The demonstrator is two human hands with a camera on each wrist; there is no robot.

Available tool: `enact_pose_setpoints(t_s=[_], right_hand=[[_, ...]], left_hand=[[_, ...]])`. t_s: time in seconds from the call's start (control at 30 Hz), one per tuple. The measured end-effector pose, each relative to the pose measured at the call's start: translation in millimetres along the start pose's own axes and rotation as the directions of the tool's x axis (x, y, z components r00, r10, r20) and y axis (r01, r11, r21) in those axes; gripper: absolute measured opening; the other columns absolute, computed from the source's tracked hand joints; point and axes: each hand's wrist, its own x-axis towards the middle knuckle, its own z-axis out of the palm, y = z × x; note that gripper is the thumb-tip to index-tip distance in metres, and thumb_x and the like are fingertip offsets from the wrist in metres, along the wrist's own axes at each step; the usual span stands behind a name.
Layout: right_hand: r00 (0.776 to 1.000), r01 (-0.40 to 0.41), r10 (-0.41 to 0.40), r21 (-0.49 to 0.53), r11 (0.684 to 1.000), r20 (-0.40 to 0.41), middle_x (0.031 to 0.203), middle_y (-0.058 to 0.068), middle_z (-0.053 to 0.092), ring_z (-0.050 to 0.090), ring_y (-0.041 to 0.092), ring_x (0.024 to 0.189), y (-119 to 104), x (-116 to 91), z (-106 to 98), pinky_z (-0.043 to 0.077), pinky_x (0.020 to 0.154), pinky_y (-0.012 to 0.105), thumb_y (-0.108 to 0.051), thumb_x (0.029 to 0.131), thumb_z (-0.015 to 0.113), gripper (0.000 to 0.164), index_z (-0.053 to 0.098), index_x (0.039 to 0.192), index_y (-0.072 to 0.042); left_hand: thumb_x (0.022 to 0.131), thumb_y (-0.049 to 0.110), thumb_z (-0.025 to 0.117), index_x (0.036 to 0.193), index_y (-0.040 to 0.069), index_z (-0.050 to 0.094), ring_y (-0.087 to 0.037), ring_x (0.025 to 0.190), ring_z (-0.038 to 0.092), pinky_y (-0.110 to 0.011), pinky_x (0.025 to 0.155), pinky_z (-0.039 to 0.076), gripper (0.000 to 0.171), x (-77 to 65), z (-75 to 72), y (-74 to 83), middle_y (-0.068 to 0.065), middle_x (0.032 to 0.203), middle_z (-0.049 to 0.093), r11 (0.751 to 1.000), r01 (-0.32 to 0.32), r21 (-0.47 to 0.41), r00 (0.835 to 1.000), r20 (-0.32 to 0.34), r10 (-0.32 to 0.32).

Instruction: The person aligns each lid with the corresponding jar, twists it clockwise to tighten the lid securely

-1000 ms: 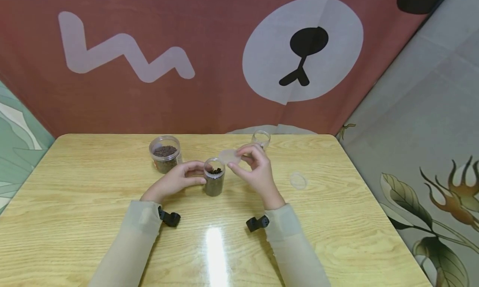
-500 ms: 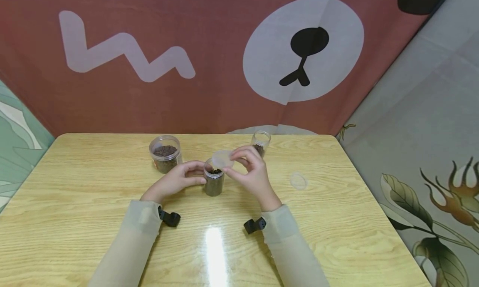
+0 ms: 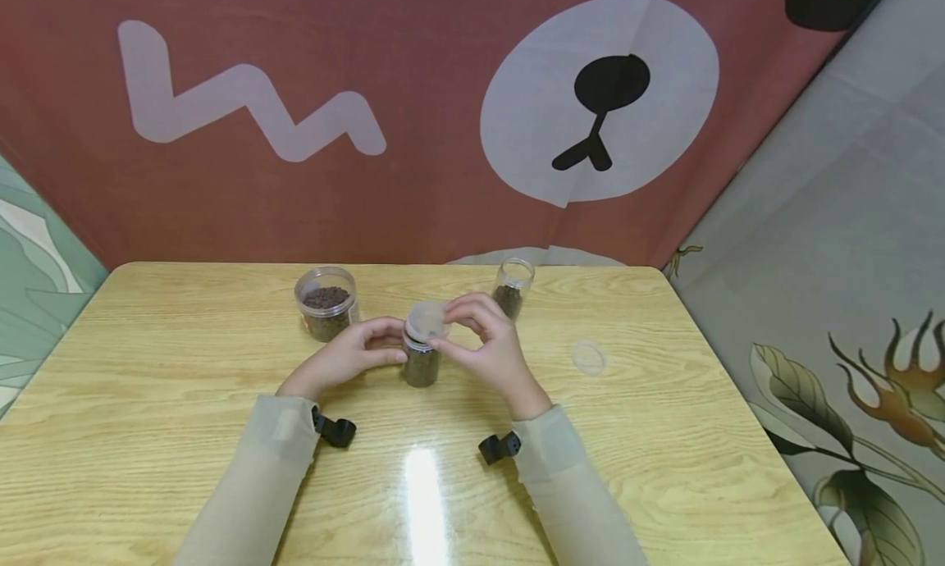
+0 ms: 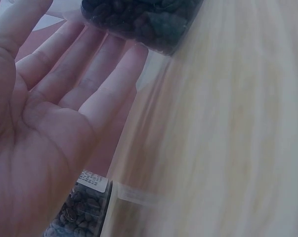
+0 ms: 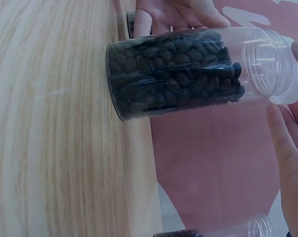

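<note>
A clear screw-top jar [image 3: 422, 371] of dark coffee beans stands upright at mid-table. From its left side my left hand [image 3: 362, 349] holds it, thumb in front and fingers reaching behind, as the left wrist view shows with the jar's base [image 4: 139, 24] at the fingertips. My right hand [image 3: 489, 340] pinches a translucent round lid [image 3: 426, 320] by its right edge, over the jar's mouth and slightly tilted in the head view. In the right wrist view the beans [image 5: 173, 74] fill much of the jar, and the lid [image 5: 291, 94] is right at the threaded neck.
A wider open jar [image 3: 327, 303] of brown beans stands behind my left hand. Another open jar [image 3: 511, 291] with beans stands behind my right hand. A clear round lid [image 3: 589, 357] lies on the wooden table [image 3: 664, 467] to the right. A printed cloth hangs behind the table.
My right hand has moved left with the lid, from beside the jar to over its mouth. The jar behind that hand shows more fully. My left hand and its jar have stayed put.
</note>
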Motion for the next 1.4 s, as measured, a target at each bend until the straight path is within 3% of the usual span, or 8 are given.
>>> enact_pose_setpoints(t_s=[1.1, 1.23, 1.4], right_hand=[[0.997, -0.024, 0.029, -0.072, 0.997, 0.073, 0.116, 0.015, 0.061, 0.060, 0.028, 0.112, -2.5, -0.8, 1.7, 0.053, 0.102, 0.037, 0.007, 0.080, 0.083, 0.029, 0.067, 0.104, 0.004], [0.987, -0.131, 0.133, -0.027, 0.991, 0.093, 0.125, 0.017, 0.057, 0.056, 0.029, 0.120, -4.7, 0.2, 1.6, 0.052, 0.104, 0.037, 0.004, 0.086, 0.078, 0.039, 0.061, 0.121, 0.003], [0.934, -0.325, 0.325, -0.023, 0.945, 0.151, 0.141, 0.012, 0.053, 0.052, 0.024, 0.130, -6.6, 0.5, 2.9, 0.049, 0.108, 0.034, -0.011, 0.095, 0.072, 0.054, 0.051, 0.144, -0.005]], left_hand=[[0.099, 0.023, 0.068, 0.144, 0.001, 0.052, -0.030, 0.129, 0.057, -0.035, 0.104, 0.051, 0.053, 0.3, -0.5, -4.0, -0.017, 0.139, 0.059, 1.000, -0.019, 0.022, 1.000, 0.004, 0.019], [0.099, 0.022, 0.069, 0.143, 0.001, 0.052, -0.031, 0.129, 0.057, -0.035, 0.104, 0.051, 0.052, -0.4, -0.3, -3.3, -0.017, 0.139, 0.059, 1.000, -0.017, 0.019, 1.000, 0.003, 0.017], [0.099, 0.020, 0.069, 0.142, 0.000, 0.053, -0.032, 0.129, 0.057, -0.033, 0.103, 0.051, 0.051, -0.1, 0.6, -1.8, -0.017, 0.138, 0.060, 1.000, -0.018, 0.003, 1.000, 0.004, 0.018]])
